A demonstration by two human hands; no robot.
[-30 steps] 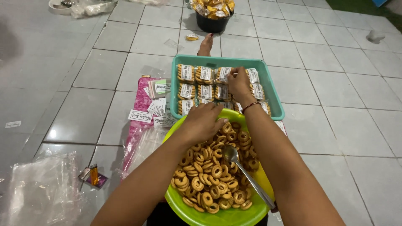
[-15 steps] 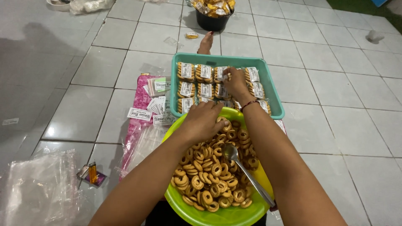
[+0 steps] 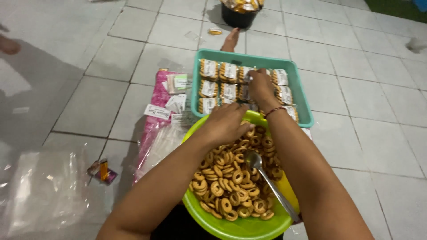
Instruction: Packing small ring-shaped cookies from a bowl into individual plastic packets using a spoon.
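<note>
A: Where is the left hand now?

B: It lies palm down at the far rim of the green bowl, on top of the ring-shaped cookies. The fingers are curled down into the cookies, so the fingertips are hidden — I cannot tell if they hold any cookie or not.

A: And the right hand?

B: It reaches farther, over the bowl and into the teal tray. The fingers are bent together and press on 1 small packet of cookies in the middle of the tray. The packet is under the fingertips, partly covered; the grip looks closed on it, but I cannot say it for sure.

A: How are the arms placed?

B: Both forearms stretch forward from the bottom edge, almost side by side. The right wrist wears a thin red bracelet.

A: What else is near?

B: A metal spoon lies in the bowl beside the right forearm. Left of the tray there is a pink bag with paper labels on it.
</note>
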